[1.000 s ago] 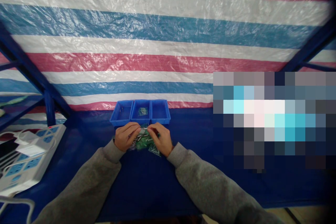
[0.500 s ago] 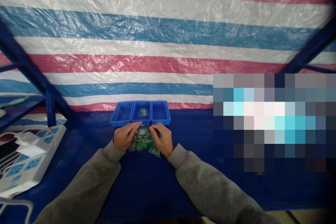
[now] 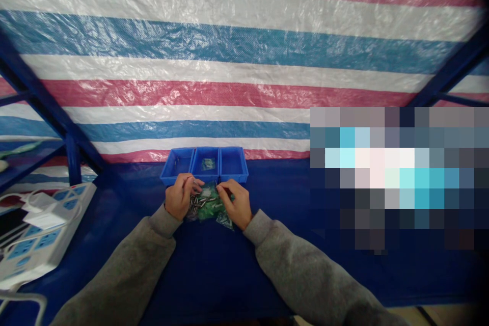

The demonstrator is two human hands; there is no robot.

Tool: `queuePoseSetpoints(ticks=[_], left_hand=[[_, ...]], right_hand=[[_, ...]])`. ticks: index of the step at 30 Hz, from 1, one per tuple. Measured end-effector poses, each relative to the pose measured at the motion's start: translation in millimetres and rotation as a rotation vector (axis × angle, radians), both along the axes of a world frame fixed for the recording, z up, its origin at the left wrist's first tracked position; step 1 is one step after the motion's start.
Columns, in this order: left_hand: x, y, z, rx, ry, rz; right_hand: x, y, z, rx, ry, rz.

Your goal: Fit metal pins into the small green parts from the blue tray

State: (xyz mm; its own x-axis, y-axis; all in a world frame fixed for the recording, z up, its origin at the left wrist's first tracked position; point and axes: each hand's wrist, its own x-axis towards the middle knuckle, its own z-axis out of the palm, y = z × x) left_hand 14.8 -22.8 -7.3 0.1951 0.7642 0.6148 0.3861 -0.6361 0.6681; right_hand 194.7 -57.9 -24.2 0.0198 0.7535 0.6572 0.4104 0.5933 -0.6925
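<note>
A green plastic bag (image 3: 210, 211) lies on the blue tabletop between my hands, with several small metal pins or screws (image 3: 195, 204) heaped at its left side. My left hand (image 3: 179, 197) is raised at the heap's upper left, its fingers curled together around something small and shiny that I cannot make out. Thumb and forefinger of my right hand (image 3: 237, 205) pinch the upper right edge of the bag. A small clear bag (image 3: 224, 220) sits below the right fingers. Just behind stand three joined blue bins; the middle bin (image 3: 206, 174) has a small greenish packet (image 3: 208, 164) inside.
The left bin (image 3: 176, 164) holds a few tiny pieces; beside the middle one is the right bin (image 3: 233, 163). A white power strip (image 3: 46, 239) with plugs and cables lies at the left. Striped sheeting (image 3: 229, 91) rises behind. A pixelated patch covers the right side.
My left fingers have drawn back and curled up, away from the bag's top edge, uncovering more metal pieces. The right hand stays where it was.
</note>
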Motion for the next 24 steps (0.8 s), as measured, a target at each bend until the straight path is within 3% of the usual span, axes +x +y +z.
queuePoseSetpoints(ticks=[6, 10, 15, 24], left_hand=[[0.5, -2.2, 4.7, 0.032, 0.084, 0.029], [-2.7, -1.9, 4.3, 0.144, 0.260, 0.089], [-5.1, 2.7, 0.9, 0.266, 0.391, 0.042], [-3.0, 1.7, 1.4, 0.283, 0.342, -0.040]], right_hand=[[-0.1, -0.6, 0.4, -0.006, -0.003, 0.007], [-0.6, -0.5, 0.3, 0.003, 0.010, -0.002], [0.6, -0.1, 0.4, 0.009, 0.059, -0.055], [2.0, -0.3, 3.0, 0.011, 0.085, -0.095]])
